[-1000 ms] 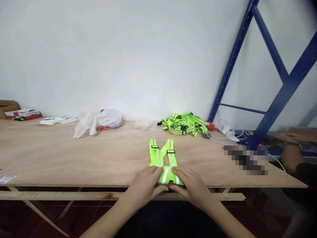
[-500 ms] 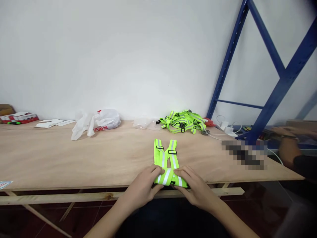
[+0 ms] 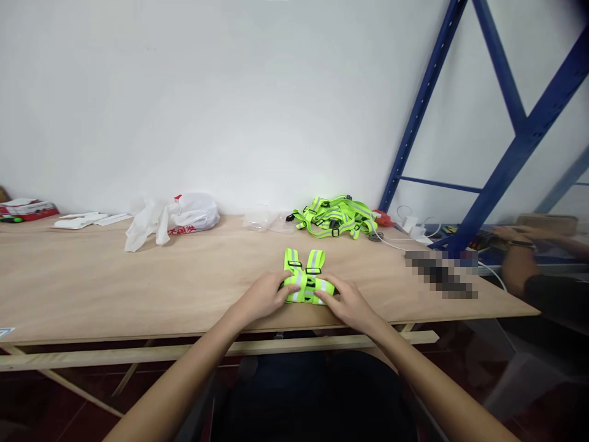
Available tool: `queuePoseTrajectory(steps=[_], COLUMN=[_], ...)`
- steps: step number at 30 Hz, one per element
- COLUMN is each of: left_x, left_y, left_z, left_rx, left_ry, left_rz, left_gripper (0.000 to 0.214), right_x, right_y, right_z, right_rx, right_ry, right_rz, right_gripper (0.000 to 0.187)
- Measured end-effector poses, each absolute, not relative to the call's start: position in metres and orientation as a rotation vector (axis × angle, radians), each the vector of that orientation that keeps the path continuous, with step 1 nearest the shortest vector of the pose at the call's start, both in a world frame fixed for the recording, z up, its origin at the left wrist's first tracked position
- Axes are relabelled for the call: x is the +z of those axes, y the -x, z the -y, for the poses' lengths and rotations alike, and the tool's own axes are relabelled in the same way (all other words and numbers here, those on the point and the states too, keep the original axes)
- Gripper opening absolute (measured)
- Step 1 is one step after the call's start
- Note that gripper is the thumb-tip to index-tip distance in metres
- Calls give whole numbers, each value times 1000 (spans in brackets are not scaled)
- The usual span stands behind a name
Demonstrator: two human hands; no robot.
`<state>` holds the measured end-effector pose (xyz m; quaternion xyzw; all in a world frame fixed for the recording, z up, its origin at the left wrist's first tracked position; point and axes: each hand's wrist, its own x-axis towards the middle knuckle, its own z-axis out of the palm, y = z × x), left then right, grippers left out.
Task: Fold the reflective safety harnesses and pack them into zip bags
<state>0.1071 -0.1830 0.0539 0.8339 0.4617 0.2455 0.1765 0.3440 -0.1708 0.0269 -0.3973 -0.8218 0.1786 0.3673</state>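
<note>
A neon-yellow reflective vest (image 3: 304, 280) made of straps lies partly folded on the wooden table, its two upper straps with black buckles pointing away from me. My left hand (image 3: 267, 297) grips the folded band at its left end, thumb on top. At the right end my right hand (image 3: 347, 302) pinches the same band between thumb and fingers. Black buckle parts show in the middle of the fold. Farther back sits a tangled pile of similar reflective straps (image 3: 338, 216).
Clear plastic bags (image 3: 264, 220), a white plastic bag (image 3: 196, 212) and white papers (image 3: 83, 220) line the wall side of the table (image 3: 184, 288). At right stand a blue metal rack (image 3: 494, 166), white cables and chargers (image 3: 411, 228), and another person's arm (image 3: 518, 264).
My hands have pushed the vest away from the table's front edge and rolled or folded its lower part farther, so the visible straps look shorter.
</note>
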Motion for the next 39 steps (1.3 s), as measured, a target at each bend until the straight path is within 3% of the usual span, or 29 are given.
queuePoseTrajectory(steps=[6,14,17,21,24,28,31,35,39], left_x=[46,48,50,45,36,31,38,53,57], left_y=[-111,-120,-123,-116,-105,-95,-95,-102,-107], left_z=[137,138,152,185,213,228,214,179,143], left_rx=[512,671,607,579,598,645,685,726,589], left_ry=[-2377,-2651,-2799,-2835,-2850,-2739,-2588,-2416,-2346], left_rz=[-1369,-1448,-1443,-1363,-1257,-1246,-1232,-1180,-1274], left_gripper=[44,17,27,46,43,28,27,34,41], right_x=[23,10,8,5,1,2,13,31,36], right_y=[-344,-341,-341,-350,-357,-361,-359,-354,-354], right_z=[138,143,152,173,196,213,206,179,147], right_rx=[479,-180,-287,-243,-245,-161,85,454,540], right_ry=[1191,1128,1061,991,927,906,1009,1065,1135], right_rz=[2129,2236,2318,2388,2442,2452,2373,2194,2150], right_gripper=[31,21,27,43,57,38,30,29,34])
